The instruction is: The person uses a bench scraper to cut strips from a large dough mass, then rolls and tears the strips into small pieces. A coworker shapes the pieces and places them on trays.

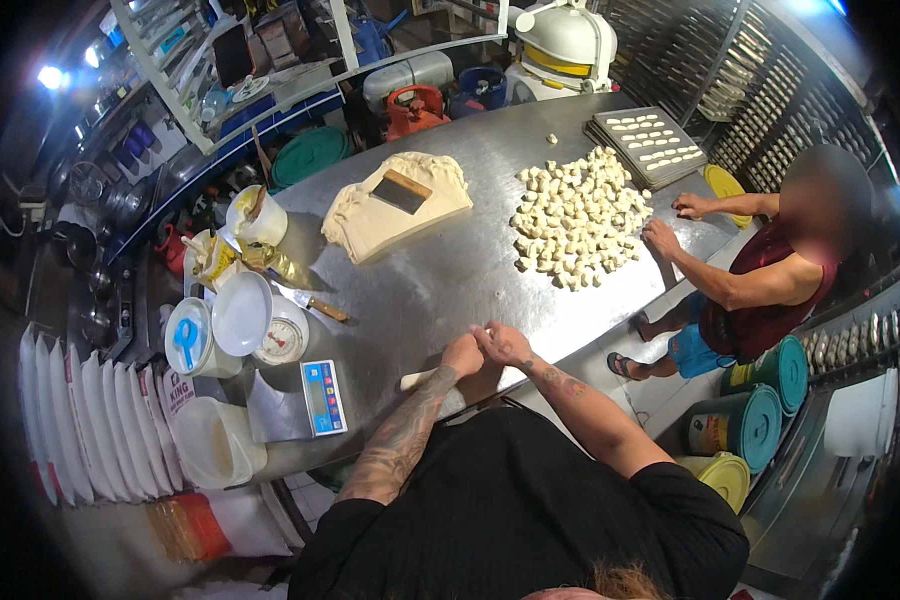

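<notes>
My left hand (462,354) and my right hand (506,344) meet close together at the near edge of the steel table (390,320). Fingers of both are curled in and closed; a small pale bit shows between them, too small to name. Under my left wrist lies a pale, rounded stick-like piece (417,380), partly hidden by the forearm. Farther right is a heap of small dough pieces (580,215). Toward the back left sits a large slab of dough (440,210) with a wooden-handled dough scraper (402,191) lying on it.
A co-worker (760,270) stands at the table's right end, hands by the heap. Behind it are trays (650,145) with dough pieces in rows. Along the left are a knife (320,306), a dial scale (282,340), a digital scale (322,398) and plastic tubs (215,440).
</notes>
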A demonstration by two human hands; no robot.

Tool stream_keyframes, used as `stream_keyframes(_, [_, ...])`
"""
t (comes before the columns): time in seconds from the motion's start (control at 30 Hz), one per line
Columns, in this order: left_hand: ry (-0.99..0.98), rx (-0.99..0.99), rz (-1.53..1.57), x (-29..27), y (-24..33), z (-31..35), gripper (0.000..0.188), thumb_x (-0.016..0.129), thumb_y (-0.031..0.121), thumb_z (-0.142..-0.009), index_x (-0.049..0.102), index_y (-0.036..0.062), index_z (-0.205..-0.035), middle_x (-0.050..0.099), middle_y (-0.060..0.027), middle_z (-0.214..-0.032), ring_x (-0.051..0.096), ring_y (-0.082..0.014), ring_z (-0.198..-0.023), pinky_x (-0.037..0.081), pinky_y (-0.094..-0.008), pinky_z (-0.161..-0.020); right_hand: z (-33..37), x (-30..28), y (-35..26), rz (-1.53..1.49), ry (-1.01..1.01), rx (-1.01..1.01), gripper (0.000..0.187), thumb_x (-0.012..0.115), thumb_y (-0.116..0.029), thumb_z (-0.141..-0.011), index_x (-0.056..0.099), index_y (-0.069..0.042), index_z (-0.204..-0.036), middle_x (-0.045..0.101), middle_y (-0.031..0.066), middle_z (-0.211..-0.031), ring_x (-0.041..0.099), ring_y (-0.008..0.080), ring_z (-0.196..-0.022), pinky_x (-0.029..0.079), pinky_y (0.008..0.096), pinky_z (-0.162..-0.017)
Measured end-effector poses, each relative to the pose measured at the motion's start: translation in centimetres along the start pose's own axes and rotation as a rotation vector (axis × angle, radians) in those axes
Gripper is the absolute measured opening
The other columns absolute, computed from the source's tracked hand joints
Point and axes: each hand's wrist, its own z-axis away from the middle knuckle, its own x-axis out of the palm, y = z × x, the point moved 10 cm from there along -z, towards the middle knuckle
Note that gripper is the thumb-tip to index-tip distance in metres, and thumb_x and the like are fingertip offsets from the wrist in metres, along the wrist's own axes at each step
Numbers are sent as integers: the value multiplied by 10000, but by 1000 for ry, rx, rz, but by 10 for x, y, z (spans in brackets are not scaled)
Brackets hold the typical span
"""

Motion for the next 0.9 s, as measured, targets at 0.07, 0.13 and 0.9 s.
stream_keyframes(0.07, [-1, 10, -104, -2, 4, -9, 346, 622, 277, -941, 730, 81, -1205, 705, -223, -1230, 640, -434, -1195, 492, -519, -1026, -4, -2, -8, 29, -42, -18, 612, 524, -605, -977, 734, -41, -1085, 749, 230, -990, 704, 462, -978, 551, 499, -867])
stream_keyframes(0.13, [59, 97, -184, -18, 11, -20, 362, 621, 303, -946, 733, 65, -1194, 709, -221, -1223, 644, -432, -1189, 494, -520, -1020, 1, 0, -37, -109, -231, -210, 605, 505, -573, -987, 708, -34, -1168, 739, 241, -1052, 695, 465, -1018, 548, 498, -887])
stream_keyframes(0.9, [68, 41, -61, -32, 12, -30, 366, 670, 274, -897, 716, 56, -1188, 709, -226, -1223, 650, -446, -1167, 509, -522, -1000, -35, -24, -31, 19, 61, -52, 617, 486, -599, -975, 752, -50, -1069, 744, 242, -1018, 703, 454, -988, 548, 516, -856])
